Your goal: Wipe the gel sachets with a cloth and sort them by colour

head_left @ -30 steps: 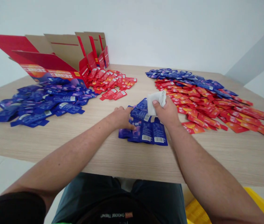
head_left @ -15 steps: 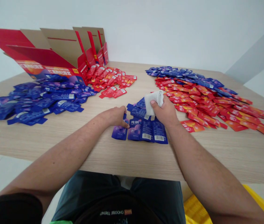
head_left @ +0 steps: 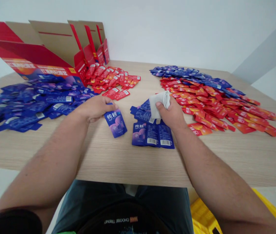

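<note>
My left hand [head_left: 95, 109] rests with its fingertips on the top edge of a blue foil sachet [head_left: 115, 123], which seems pinched there and lies flat on the table. My right hand [head_left: 172, 115] grips a folded white cloth [head_left: 159, 104]. That hand and cloth press on a small group of blue sachets [head_left: 152, 136], some overlapping and some with barcodes showing. The cloth hides part of the group.
A loose blue sachet pile [head_left: 30, 104] and a red sachet pile [head_left: 112, 81] lie at the left and far middle. A long red-and-blue pile [head_left: 213, 100] lies right. An open red carton [head_left: 50, 53] stands behind on the wooden table [head_left: 128, 162]. A yellow crate [head_left: 201, 214] sits on the floor.
My left hand has slid up and left, taking one blue sachet away from the group. The view has also shifted slightly, with the scene sitting higher in the frame.
</note>
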`<state>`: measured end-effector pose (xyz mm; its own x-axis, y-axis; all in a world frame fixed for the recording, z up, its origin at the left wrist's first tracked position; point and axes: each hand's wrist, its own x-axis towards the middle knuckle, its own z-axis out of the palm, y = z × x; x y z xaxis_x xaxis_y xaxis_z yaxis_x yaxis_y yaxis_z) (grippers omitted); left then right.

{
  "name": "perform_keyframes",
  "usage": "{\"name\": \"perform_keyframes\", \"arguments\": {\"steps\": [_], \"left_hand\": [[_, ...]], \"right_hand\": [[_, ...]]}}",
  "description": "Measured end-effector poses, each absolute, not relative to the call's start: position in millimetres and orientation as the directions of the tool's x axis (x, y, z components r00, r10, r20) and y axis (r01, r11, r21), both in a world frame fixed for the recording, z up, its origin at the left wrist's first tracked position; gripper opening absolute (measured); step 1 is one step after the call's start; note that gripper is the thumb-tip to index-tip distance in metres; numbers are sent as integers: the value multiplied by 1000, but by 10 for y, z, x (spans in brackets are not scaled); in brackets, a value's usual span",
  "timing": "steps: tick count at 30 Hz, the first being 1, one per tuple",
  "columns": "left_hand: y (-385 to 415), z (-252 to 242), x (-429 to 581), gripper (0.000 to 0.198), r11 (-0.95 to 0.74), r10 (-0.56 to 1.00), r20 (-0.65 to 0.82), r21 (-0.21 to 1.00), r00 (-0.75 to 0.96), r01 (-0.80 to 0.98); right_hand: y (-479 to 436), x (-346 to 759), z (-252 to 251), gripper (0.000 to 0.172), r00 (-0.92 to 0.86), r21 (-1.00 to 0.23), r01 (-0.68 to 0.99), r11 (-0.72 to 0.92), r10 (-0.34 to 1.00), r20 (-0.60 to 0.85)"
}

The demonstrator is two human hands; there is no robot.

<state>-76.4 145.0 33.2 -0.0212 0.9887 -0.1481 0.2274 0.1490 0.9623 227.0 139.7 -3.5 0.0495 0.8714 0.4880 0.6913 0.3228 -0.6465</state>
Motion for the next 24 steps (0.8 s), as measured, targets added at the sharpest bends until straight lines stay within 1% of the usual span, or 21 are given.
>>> {"name": "perform_keyframes", "arguments": {"steps": [1,3,5,7,9,12,14,18,20,24], "left_hand": [[1460,337,-776,18,142,990,-138,979,-40,146],[1481,325,-731,18,89,994,-87,995,-59,48],[1489,284,-607,20,16,990,-31,994,-138,-110],[1474,226,-443,20,17,984,-55,975,-167,-220],[1437,168,-291,19,70,986,-109,959,-129,-274],[1368,110,-160,14,159,985,-173,937,-19,-311],[1332,93,-142,14,210,977,-211,931,31,-297],[1297,93,-177,30,319,947,-311,936,74,-150],[1294,104,-196,32,334,942,-325,935,83,-120],[1303,136,-228,19,348,935,-323,915,149,-203]], "right_hand": [[1397,2276,-29,43,57,-652,687,321,871,489],[1392,2288,-11,45,78,-671,666,327,863,498],[1377,2289,12,48,102,-697,627,348,850,517],[1354,2272,31,49,114,-717,593,367,843,525],[1329,2235,37,48,99,-726,575,376,850,518],[1305,2168,15,46,40,-728,564,391,867,496],[1305,2138,-11,45,14,-720,574,391,874,486],[1324,2128,-47,42,13,-704,610,362,885,466],[1328,2133,-53,43,16,-708,613,350,891,454],[1336,2147,-60,43,16,-713,610,345,895,446]]}}
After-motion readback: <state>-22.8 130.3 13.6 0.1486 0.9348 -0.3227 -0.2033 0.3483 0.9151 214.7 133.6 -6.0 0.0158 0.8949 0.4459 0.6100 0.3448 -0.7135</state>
